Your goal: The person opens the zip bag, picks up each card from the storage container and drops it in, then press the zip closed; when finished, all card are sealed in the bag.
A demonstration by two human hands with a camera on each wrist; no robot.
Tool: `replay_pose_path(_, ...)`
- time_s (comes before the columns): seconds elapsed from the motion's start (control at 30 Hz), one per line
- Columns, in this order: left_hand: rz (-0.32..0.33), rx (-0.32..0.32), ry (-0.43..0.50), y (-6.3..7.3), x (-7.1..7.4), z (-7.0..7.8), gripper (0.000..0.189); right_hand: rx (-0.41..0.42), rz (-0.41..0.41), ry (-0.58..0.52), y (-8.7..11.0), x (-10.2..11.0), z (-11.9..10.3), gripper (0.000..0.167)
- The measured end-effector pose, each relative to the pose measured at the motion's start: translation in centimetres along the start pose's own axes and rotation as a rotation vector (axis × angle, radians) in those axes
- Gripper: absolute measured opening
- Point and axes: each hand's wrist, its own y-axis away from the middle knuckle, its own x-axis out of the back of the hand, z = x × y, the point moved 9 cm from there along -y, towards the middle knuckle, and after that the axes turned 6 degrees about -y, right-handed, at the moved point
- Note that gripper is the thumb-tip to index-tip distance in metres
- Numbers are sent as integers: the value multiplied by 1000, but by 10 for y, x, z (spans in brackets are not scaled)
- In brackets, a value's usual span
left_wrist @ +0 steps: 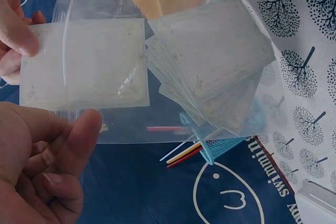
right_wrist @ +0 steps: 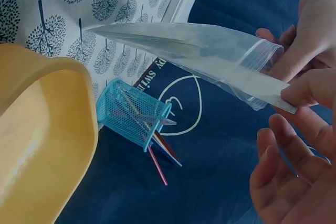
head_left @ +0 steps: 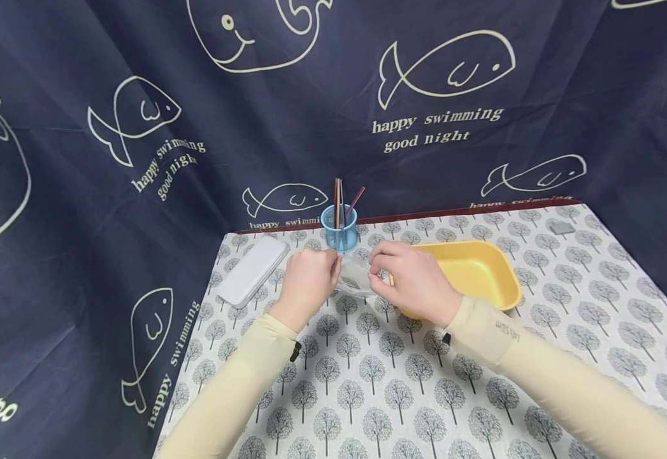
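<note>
Between my hands hangs a clear zip bag (left_wrist: 126, 129) with several pale printed cards (left_wrist: 210, 56) fanned out inside it. One card (left_wrist: 94, 66) sits partly in the bag's mouth, its outer end sticking out past the zip strip. My right hand (head_left: 410, 277) pinches that card's outer end between thumb and fingers, as the right wrist view shows. At the edge of the bag's mouth, my left hand (head_left: 308, 277) holds the bag with thumb and finger. Some of the left fingertips are hidden behind the bag in the right wrist view.
A yellow tub (head_left: 482, 268) stands right of the bag. Behind it is a blue mesh pen cup (head_left: 340, 236) with several pencils. A white case (head_left: 253, 271) lies on the left, and a small grey piece (head_left: 560, 227) at the back right. A dark fish-print curtain (head_left: 287, 127) borders the table.
</note>
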Motion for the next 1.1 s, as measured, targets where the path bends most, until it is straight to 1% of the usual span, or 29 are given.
replay_pose_path(0.17, -8, 7, 12, 0, -1, 0, 17, 44, 62, -20, 1, 5, -4, 8)
replay_pose_path(0.27, -10, 6, 11, 1, -1, 0, 18, 51, 56, -2, 1, 5, -5, 7)
replay_pose_path(0.37, -8, 0, 11, 0, -1, 1, 19, 25, 6, 22, 0, -1, -4, 8)
replay_pose_path(0.53, 1, -12, -2, 0, 0, 3, 21, -43, -120, 47, -3, -17, 2, 6)
replay_pose_path(0.73, 13, -15, -16, 0, 2, 5, 23, -99, -245, 31, -10, -32, 7, 6)
replay_pose_path(0.8, 19, -16, -14, 0, 3, 6, 23, -99, -275, 29, -13, -36, 7, 6)
replay_pose_path(0.97, 23, -20, -4, -1, 5, 7, 25, -53, -331, 72, -20, -43, 4, 3)
replay_pose_path(1.1, 24, -22, 4, -2, 7, 8, 25, -41, -340, 114, -27, -47, 1, 2)
